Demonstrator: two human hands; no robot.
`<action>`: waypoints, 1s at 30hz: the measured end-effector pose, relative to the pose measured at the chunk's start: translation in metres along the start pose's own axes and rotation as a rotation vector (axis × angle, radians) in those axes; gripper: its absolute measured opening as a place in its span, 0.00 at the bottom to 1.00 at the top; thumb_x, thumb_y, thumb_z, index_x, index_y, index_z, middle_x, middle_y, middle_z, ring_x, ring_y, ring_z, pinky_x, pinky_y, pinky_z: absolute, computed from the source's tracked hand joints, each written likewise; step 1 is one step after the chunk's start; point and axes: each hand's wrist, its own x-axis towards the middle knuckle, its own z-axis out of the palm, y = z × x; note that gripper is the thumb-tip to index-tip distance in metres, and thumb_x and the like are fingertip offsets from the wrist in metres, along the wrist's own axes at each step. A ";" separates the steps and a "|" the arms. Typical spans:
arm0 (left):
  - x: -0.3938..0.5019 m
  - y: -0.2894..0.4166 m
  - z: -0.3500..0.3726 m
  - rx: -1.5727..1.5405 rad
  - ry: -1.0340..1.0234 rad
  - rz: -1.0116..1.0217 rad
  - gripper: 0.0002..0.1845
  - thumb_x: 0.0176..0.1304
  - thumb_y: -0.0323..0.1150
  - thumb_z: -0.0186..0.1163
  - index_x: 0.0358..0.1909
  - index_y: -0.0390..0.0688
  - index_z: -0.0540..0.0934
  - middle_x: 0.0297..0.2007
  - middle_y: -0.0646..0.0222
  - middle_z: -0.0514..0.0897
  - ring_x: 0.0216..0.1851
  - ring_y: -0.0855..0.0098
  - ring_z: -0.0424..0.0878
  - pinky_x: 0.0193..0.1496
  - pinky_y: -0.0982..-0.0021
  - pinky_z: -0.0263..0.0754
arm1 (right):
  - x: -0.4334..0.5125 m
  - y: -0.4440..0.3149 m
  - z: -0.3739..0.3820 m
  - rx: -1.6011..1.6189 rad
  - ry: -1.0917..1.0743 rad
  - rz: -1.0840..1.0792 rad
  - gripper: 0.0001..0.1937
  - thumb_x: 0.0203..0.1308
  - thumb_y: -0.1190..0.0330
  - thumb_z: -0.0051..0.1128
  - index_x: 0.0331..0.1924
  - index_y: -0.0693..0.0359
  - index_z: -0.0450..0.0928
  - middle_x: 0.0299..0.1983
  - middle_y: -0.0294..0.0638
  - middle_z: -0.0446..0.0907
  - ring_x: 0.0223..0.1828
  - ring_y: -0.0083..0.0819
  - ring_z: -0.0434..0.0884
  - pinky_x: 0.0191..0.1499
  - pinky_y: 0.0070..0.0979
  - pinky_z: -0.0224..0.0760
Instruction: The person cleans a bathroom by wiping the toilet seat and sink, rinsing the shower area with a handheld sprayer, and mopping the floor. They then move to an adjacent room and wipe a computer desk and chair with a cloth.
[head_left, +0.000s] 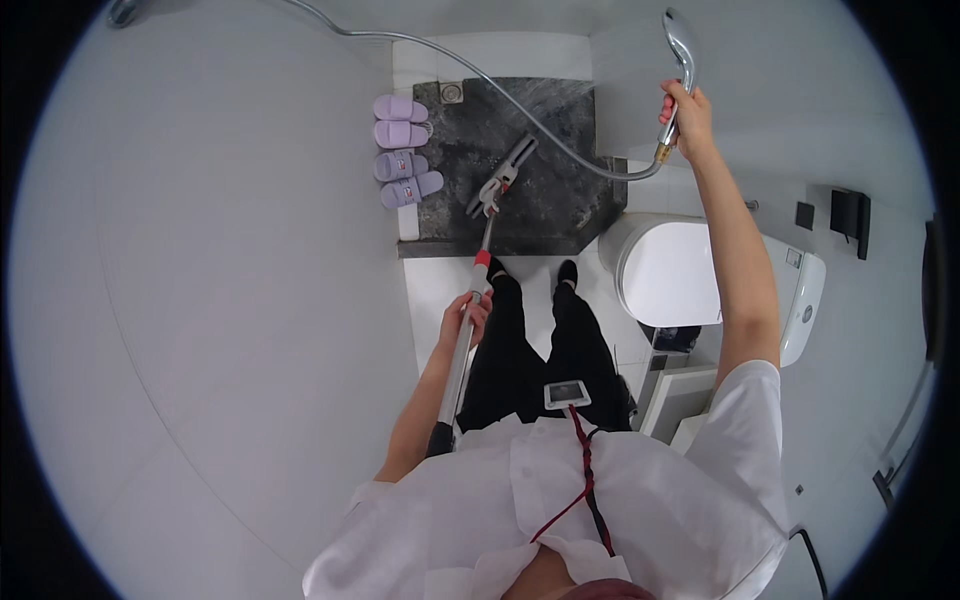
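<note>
My right hand (691, 120) grips the handle of a chrome shower head (680, 45), held up near the wall on the right. From the base of its handle a metal hose (480, 71) sags across the shower floor and runs off to the upper left. My left hand (463, 319) is closed around the pole of a long-handled floor mop (480, 274). The mop's slim grey and white head (501, 180) rests at a slant over the dark stone shower floor (547, 105). Whether water flows from the shower head cannot be made out.
Purple slippers (401, 135) line the left side of the shower floor, near a square drain (451, 92). A dark raised kerb (442, 248) borders it before my feet. On the right stand a lidded white toilet (667, 274) and a black wall holder (850, 221).
</note>
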 end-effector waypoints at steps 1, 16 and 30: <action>0.005 0.003 -0.001 -0.054 -0.177 -0.146 0.17 0.62 0.27 0.52 0.51 0.32 0.66 0.26 0.69 0.71 0.16 0.82 0.67 0.19 0.84 0.70 | 0.001 0.009 -0.011 0.037 0.020 0.001 0.06 0.52 0.73 0.57 0.29 0.61 0.70 0.17 0.33 0.69 0.14 0.19 0.68 0.16 0.18 0.65; -0.008 -0.077 0.042 1.842 0.808 0.454 0.13 0.55 0.28 0.56 0.39 0.34 0.67 0.16 0.69 0.70 0.10 0.76 0.66 0.13 0.73 0.62 | 0.044 0.083 -0.068 0.405 -0.046 0.004 0.07 0.54 0.72 0.57 0.33 0.61 0.69 0.18 0.34 0.70 0.15 0.20 0.69 0.19 0.20 0.64; 0.046 -0.022 -0.194 1.752 1.243 0.446 0.16 0.56 0.39 0.59 0.22 0.35 0.72 0.11 0.69 0.69 0.09 0.74 0.66 0.14 0.69 0.61 | 0.091 0.286 -0.058 0.235 0.072 0.197 0.05 0.53 0.73 0.55 0.33 0.64 0.71 0.18 0.35 0.70 0.14 0.21 0.68 0.17 0.20 0.64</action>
